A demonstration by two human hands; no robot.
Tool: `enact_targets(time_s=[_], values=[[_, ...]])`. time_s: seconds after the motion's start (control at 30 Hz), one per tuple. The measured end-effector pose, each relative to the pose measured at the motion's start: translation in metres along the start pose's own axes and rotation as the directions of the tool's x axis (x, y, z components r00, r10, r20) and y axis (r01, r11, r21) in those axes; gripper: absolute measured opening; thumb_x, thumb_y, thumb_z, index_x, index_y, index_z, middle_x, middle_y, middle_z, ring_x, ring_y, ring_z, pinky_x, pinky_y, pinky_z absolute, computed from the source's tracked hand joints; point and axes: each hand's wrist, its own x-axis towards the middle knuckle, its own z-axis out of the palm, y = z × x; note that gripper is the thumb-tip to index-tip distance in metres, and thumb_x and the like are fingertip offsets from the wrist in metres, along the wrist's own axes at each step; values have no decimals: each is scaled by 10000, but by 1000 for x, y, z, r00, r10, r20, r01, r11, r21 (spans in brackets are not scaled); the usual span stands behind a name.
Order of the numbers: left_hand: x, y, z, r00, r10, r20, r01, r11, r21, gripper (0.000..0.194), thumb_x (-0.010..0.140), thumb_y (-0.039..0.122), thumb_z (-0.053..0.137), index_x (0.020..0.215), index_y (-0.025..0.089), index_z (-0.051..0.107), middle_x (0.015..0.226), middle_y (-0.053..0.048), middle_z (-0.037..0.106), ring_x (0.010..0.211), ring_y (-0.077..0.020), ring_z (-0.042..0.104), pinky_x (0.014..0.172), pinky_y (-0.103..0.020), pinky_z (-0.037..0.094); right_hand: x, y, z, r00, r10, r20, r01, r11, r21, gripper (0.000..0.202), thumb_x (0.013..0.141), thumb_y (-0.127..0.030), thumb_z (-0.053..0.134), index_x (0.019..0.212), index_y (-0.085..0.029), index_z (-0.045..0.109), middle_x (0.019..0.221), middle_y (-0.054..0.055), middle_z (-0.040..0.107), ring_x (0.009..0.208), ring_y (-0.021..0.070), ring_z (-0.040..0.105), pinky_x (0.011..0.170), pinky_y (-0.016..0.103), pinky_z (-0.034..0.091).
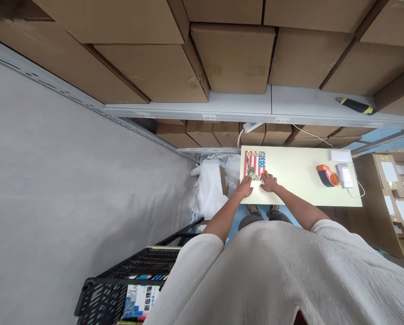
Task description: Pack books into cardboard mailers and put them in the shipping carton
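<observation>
A book [255,162] with a stars-and-stripes cover and a green Statue of Liberty lies face up at the left end of a pale yellow table [297,180]. My left hand [245,186] rests at its lower left corner, fingers stretched forward onto the edge. At the lower right corner, my right hand [269,181] touches the book with its fingers spread. Neither hand is visibly wrapped around it. Toward the table's right side sit an orange and purple tape dispenser [327,175], a partly blurred device [345,175] and a white box [340,156].
Shelves of cardboard boxes [234,58] rise beyond the table; a yellow-black utility knife [356,106] lies on one shelf. White plastic wrapping [210,189] heaps left of the table. A black crate [102,293] with books stands lower left. An open carton [378,203] stands right.
</observation>
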Motion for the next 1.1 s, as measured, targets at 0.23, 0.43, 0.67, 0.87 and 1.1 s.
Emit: enact_targets(time_s=[0.23, 0.43, 0.67, 0.87, 1.1], values=[[16, -8, -20, 1000, -16, -9, 16, 999, -33, 866, 1015, 319, 527, 1802, 231, 178, 1891, -133, 102, 1765, -314, 103, 1409, -628, 128, 23, -11, -21, 1000, 25, 17, -24, 999, -39, 906, 1069, -418, 536, 1823, -255, 60, 1904, 153, -42, 1721, 398, 141, 1324, 611, 254], [18, -11, -29, 1000, -21, 11, 22, 1000, -17, 864, 1015, 323, 517, 1803, 207, 182, 1896, -124, 66, 1767, -305, 76, 1421, -587, 121, 32, -15, -23, 999, 34, 19, -33, 998, -53, 942, 1060, -436, 524, 1824, -253, 5, 1905, 137, -73, 1700, 409, 185, 1320, 602, 266], [16, -4, -32, 999, -45, 28, 45, 999, 13, 899, 1001, 315, 512, 1809, 210, 132, 1898, -124, 59, 1768, -302, 70, 1423, -580, 112, 27, -16, -24, 999, 30, 28, -28, 999, -41, 1002, 1048, -475, 545, 1819, -256, -56, 1903, 141, -93, 1712, 414, 144, 1337, 603, 239], [15, 3, -36, 997, -74, -6, 75, 996, 48, 858, 1009, 299, 529, 1792, 223, 188, 1895, -143, 125, 1765, -303, 124, 1410, -590, 169, 8, -3, -23, 1000, 6, 20, -7, 1000, 24, 876, 1077, -407, 497, 1824, -223, 80, 1905, 130, -80, 1735, 368, 129, 1337, 532, 295], [6, 29, -20, 994, -29, -109, 33, 999, 41, 760, 1021, 273, 518, 1748, 184, 313, 1865, -194, 239, 1743, -337, 217, 1392, -553, 235, -33, 55, -7, 998, 61, -20, -59, 995, 76, 821, 1085, -421, 546, 1809, -232, 207, 1902, 162, 38, 1701, 387, 270, 1314, 511, 344]])
